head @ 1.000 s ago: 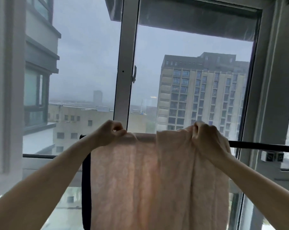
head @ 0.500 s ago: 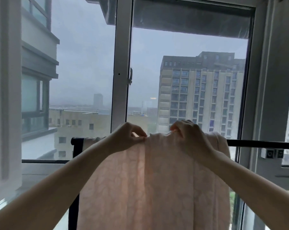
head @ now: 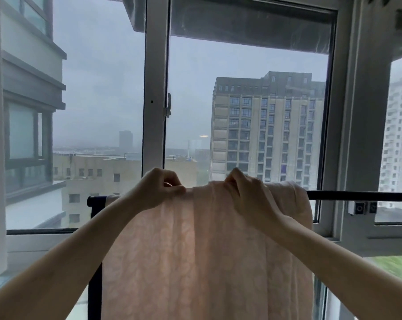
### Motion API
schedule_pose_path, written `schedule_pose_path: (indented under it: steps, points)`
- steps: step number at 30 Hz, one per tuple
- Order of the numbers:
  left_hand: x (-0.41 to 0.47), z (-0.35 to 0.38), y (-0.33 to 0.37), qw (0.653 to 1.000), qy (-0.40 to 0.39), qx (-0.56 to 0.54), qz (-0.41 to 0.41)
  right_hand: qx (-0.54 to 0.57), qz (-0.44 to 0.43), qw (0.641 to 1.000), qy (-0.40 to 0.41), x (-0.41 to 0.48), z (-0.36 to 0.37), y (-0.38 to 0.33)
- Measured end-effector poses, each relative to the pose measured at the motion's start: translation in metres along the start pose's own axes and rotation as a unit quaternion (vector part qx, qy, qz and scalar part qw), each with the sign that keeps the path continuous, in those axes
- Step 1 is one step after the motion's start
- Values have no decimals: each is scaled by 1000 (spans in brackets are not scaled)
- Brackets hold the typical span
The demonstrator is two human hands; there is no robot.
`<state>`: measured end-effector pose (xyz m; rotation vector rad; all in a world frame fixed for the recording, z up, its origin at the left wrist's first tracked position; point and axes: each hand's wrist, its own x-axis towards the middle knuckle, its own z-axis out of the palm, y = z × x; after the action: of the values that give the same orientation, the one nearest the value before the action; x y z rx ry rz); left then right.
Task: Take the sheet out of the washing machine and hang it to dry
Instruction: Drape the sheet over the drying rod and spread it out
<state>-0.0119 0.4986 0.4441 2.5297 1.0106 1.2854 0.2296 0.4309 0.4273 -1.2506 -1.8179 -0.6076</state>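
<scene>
Both hands are up at the drying rail: the left hand pinches the top edge of the sheet between thumb and curled fingers, and the right hand grips a bunched fold of the same edge. Behind them a big window fills the view, with a tall apartment block outside under grey sky. The pale pink sheet hangs over the black rail and falls straight down past the bottom of the view, light shining through it. A second ago the hands held the edge wide apart; now they sit close together near its middle, and cloth lies over the rail to the right of the right hand. Left of the sheet, the rail's black upright post shows. A small latch sits on the window frame.
</scene>
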Motion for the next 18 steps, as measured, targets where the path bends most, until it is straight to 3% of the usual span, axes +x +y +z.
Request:
schedule_pose_path:
  steps: [12, 18]
  points:
    - [6, 5, -12, 997, 22, 75, -6, 14, 128, 991, 30, 6, -29, 58]
    - [6, 5, -11, 996, 30, 80, -15, 2, 119, 991, 54, -3, -42, 75]
